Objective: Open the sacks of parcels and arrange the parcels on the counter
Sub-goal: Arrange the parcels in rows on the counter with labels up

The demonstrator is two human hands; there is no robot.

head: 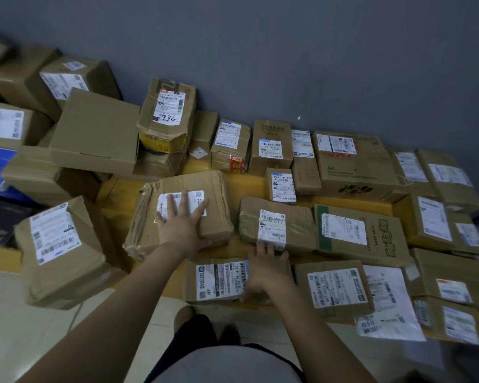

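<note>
Nearest the lens, the left hand (183, 226) lies flat, fingers spread wide, on the white label of a large brown cardboard parcel bound in glossy clear tape (216, 189), mid-counter. The right hand (266, 268), fingers straight and holding nothing, touches the near edge of a smaller crumpled brown taped parcel (296, 217), its wrist above a flat brown box with a white barcode label (219, 281). All three rest on the yellow wooden counter (246, 183), among rows of labelled cartons (354, 161). I judge the large parcel stiff yet dented, its corners soft, its tape slippery, its weight moderate; I would grip opposite side edges, not the top face.
</note>
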